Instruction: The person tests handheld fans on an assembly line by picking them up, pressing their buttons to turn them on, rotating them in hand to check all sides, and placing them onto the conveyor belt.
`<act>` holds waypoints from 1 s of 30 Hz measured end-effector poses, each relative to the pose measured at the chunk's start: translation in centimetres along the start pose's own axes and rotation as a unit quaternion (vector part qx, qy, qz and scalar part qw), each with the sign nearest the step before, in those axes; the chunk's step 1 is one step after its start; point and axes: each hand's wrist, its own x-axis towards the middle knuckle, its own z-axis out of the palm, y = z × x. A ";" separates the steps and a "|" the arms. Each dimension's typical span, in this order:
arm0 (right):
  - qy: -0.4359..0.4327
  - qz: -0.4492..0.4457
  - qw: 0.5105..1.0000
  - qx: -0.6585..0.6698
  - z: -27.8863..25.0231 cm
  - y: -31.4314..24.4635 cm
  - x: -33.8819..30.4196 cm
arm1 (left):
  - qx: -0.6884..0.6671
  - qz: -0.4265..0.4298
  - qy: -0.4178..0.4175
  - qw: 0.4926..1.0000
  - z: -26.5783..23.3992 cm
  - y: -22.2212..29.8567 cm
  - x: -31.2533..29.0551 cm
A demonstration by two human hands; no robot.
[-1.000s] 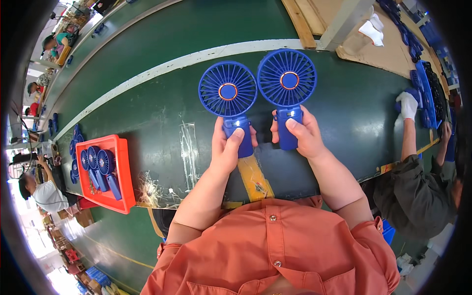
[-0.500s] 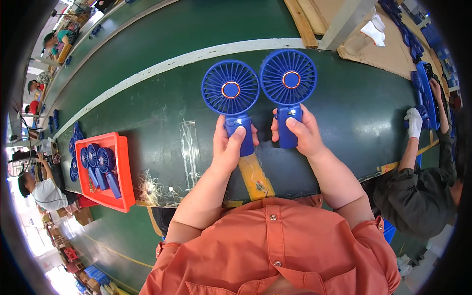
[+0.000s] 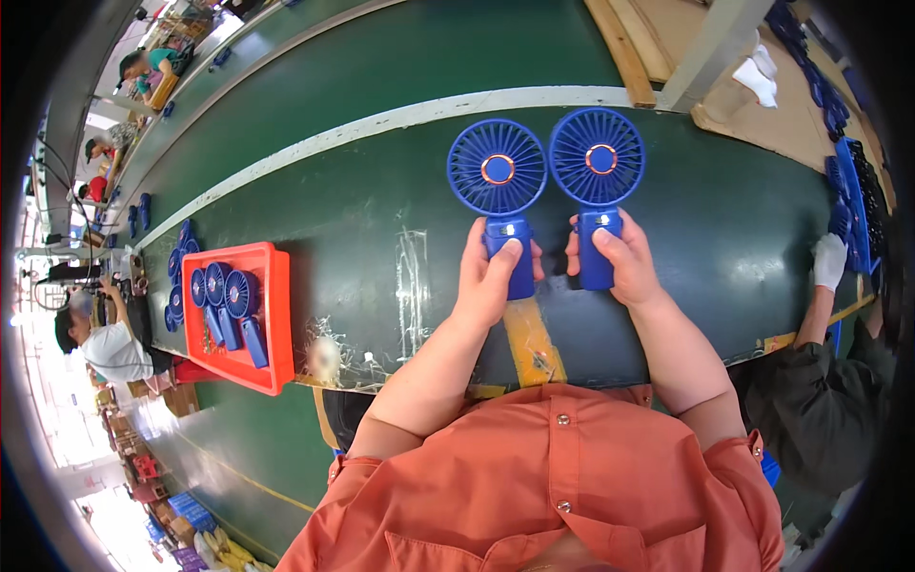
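Note:
Two blue handheld fans are held upright side by side above the green bench, their round grilles facing me. My left hand is closed round the handle of the left fan, its thumb on the front near a small lit display. Round the handle of the right fan wraps my right hand, the thumb again resting on the front just below a lit spot. The two fan heads nearly touch. Whether the blades turn I cannot tell.
To the left a red tray holds several blue fans, with more fans beyond it. A worker's gloved hand is at a blue tray on the right. Cardboard and a white post stand at the far right.
My view has shifted, so the whole scene sits further right. Both hands keep their hold on the fans, and the fan heads are slightly further from me in the picture.

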 end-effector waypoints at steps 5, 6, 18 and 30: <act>-0.011 0.005 1.000 0.018 0.1 -0.1 0.0 | -0.011 -0.005 0.012 1.000 0.2 0.3 0.0; -0.016 0.001 1.000 0.020 0.0 -0.2 0.2 | -0.013 0.000 0.005 1.000 0.1 0.4 0.1; -0.004 0.033 0.997 0.063 0.6 0.2 0.1 | 0.011 -0.010 0.036 0.999 -0.1 0.2 -0.3; 0.002 0.009 0.999 0.049 0.9 0.2 -0.2 | -0.013 -0.019 0.031 0.999 -0.1 -0.4 -0.1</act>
